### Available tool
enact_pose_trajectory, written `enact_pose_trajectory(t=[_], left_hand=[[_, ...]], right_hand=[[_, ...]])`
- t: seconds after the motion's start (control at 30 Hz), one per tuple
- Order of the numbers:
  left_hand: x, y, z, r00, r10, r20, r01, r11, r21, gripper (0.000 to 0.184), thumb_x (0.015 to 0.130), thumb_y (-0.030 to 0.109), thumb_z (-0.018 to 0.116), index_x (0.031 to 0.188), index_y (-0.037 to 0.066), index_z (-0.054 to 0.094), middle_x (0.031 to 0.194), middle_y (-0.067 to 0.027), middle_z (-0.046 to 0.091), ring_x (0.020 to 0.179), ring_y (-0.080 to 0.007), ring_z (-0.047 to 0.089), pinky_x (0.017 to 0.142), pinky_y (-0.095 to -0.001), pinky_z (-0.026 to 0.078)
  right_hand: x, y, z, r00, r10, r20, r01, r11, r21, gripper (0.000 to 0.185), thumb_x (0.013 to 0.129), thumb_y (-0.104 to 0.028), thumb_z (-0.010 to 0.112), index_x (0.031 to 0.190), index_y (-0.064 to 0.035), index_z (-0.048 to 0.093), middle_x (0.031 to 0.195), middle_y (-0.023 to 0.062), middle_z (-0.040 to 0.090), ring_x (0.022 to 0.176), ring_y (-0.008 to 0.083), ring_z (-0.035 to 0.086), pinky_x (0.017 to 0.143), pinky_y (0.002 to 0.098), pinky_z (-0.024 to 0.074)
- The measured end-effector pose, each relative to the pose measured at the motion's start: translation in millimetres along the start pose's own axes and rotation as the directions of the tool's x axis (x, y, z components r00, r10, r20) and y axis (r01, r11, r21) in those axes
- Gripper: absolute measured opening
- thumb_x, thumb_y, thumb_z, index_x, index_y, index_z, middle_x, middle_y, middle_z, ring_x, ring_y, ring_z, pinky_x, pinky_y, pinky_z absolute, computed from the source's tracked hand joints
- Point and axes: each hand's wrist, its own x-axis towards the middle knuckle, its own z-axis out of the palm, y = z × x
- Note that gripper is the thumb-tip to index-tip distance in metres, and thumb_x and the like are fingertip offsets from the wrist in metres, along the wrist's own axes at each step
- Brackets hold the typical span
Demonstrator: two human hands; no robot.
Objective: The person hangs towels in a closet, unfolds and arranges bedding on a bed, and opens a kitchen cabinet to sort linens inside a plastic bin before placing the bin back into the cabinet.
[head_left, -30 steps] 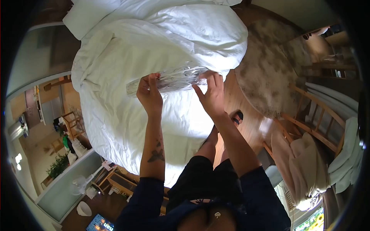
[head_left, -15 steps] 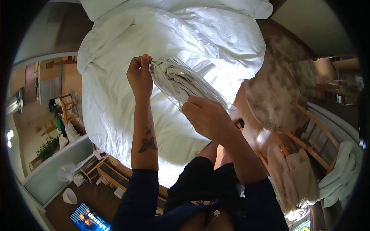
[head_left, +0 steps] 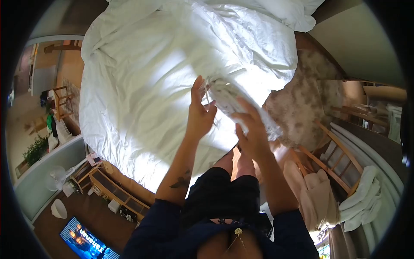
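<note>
A clear plastic bag point(head_left: 230, 97) with pale, folded content hangs slanted over the white bedding point(head_left: 142, 86), blurred by motion. My left hand point(head_left: 201, 113) is at the bag's upper left end, fingers apart and pointing up, beside some thin strands. Along the lower side of the bag is my right hand point(head_left: 252, 131), its fingers spread against the plastic. The bag's far end reaches past my right hand toward the floor side of the bed.
A round mottled rug point(head_left: 297, 95) lies right of the bed. A wooden chair point(head_left: 332, 162) with draped cloths stands at the right. At the lower left are a lit screen point(head_left: 84, 241), a white bowl point(head_left: 59, 209) and a fan point(head_left: 56, 178).
The bag has moved right and slightly down in view. My left hand has moved right and its fingers have opened. My right hand has gone from a closed grasp to spread fingers.
</note>
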Motion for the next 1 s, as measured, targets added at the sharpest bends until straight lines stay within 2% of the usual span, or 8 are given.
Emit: enact_pose_trajectory(t=[0.07, 0.23, 0.47, 0.53, 0.67, 0.73, 0.8, 1.0], left_hand=[[5, -2, -16, 0.934, -0.132, 0.331, 0.154, 0.987, -0.041, 0.072, 0.07, -0.011, 0.039, 0.136, 0.01, 0.02, 0.135, -0.0185, 0.03, 0.108, -0.0241, 0.047, 0.074, -0.0312, 0.05], [9, 8, -8, 0.933, -0.148, 0.329, 0.134, 0.989, 0.065, 0.073, 0.066, -0.014, 0.038, 0.134, 0.011, 0.026, 0.129, -0.0155, 0.041, 0.097, -0.0214, 0.052, 0.07, -0.0291, 0.05], [13, 5, 3, 0.901, -0.153, 0.407, 0.19, 0.98, -0.051, 0.08, 0.066, -0.014, 0.042, 0.137, 0.015, 0.02, 0.131, -0.0159, 0.04, 0.091, -0.0204, 0.054, 0.067, -0.0281, 0.05], [15, 4, 7, 0.878, -0.141, 0.457, 0.313, 0.891, -0.328, 0.077, 0.074, -0.004, 0.045, 0.14, 0.018, 0.012, 0.132, -0.0165, 0.038, 0.094, -0.0226, 0.055, 0.071, -0.0328, 0.049], [24, -79, -7, 0.942, -0.254, 0.218, 0.324, 0.853, -0.408, 0.064, 0.089, 0.047, 0.035, 0.139, 0.013, 0.013, 0.132, -0.0148, 0.039, 0.113, -0.0275, 0.045, 0.093, -0.0408, 0.035], [18, -161, -4, 0.81, -0.584, 0.062, 0.569, 0.756, -0.323, 0.065, 0.088, 0.052, 0.033, 0.137, 0.011, 0.021, 0.13, -0.0135, 0.041, 0.116, -0.0251, 0.041, 0.096, -0.0399, 0.031], [3, -199, 5, 0.672, -0.714, 0.198, 0.739, 0.63, -0.237, 0.066, 0.087, 0.056, 0.033, 0.135, 0.011, 0.025, 0.132, -0.0119, 0.039, 0.117, -0.0222, 0.041, 0.097, -0.0396, 0.03], [-23, -196, 23, 0.731, -0.653, 0.199, 0.61, 0.493, -0.621, 0.077, 0.082, 0.059, 0.044, 0.129, -0.002, 0.035, 0.131, -0.0138, 0.04, 0.117, -0.0217, 0.04, 0.097, -0.0311, 0.03]], right_hand=[[4, 18, -14, 0.998, -0.012, -0.059, -0.005, 0.963, -0.27, 0.041, 0.068, 0.005, 0.054, 0.108, -0.0001, 0.053, 0.129, 0.0158, 0.039, 0.114, 0.0357, 0.042, 0.094, 0.0407, 0.0357], [24, 36, -18, 0.996, 0.058, -0.066, -0.079, 0.911, -0.404, 0.076, 0.065, -0.007, 0.067, 0.13, -0.0016, 0.03, 0.125, 0.0185, 0.04, 0.112, 0.0354, 0.043, 0.093, 0.04, 0.0369], [47, 53, -8, 0.949, 0.266, 0.17, -0.157, 0.864, -0.478, 0.076, 0.06, -0.02, 0.075, 0.122, 0.001, 0.036, 0.117, 0.0177, 0.044, 0.108, 0.0342, 0.045, 0.089, 0.0395, 0.0394], [49, 63, -3, 0.953, 0.304, -0.009, -0.26, 0.8, -0.541, 0.075, 0.058, -0.029, 0.077, 0.115, 0.0012, 0.041, 0.11, 0.0192, 0.05, 0.102, 0.0342, 0.05, 0.083, 0.0401, 0.0434], [67, 79, -26, 0.872, 0.467, 0.149, -0.395, 0.85, -0.35, 0.06, 0.055, -0.033, 0.078, 0.096, 0.0058, 0.056, 0.09, 0.025, 0.06, 0.083, 0.0363, 0.06, 0.074, 0.039, 0.0474], [64, 100, -32, 0.817, 0.557, 0.149, -0.466, 0.79, -0.398, 0.056, 0.053, -0.029, 0.079, 0.092, 0.0067, 0.059, 0.089, 0.024, 0.061, 0.082, 0.0318, 0.061, 0.076, 0.0351, 0.0469], [51, 122, -31, 0.84, 0.516, 0.168, -0.529, 0.848, 0.038, 0.051, 0.056, -0.024, 0.078, 0.093, 0.007, 0.059, 0.091, 0.0189, 0.062, 0.082, 0.0256, 0.06, 0.076, 0.0331, 0.0463], [-18, 149, -67, 0.619, 0.751, 0.231, -0.691, 0.381, 0.614, 0.043, 0.066, -0.013, 0.068, 0.103, 0.0042, 0.054, 0.098, 0.0117, 0.059, 0.088, 0.0234, 0.058, 0.079, 0.0331, 0.0458]])
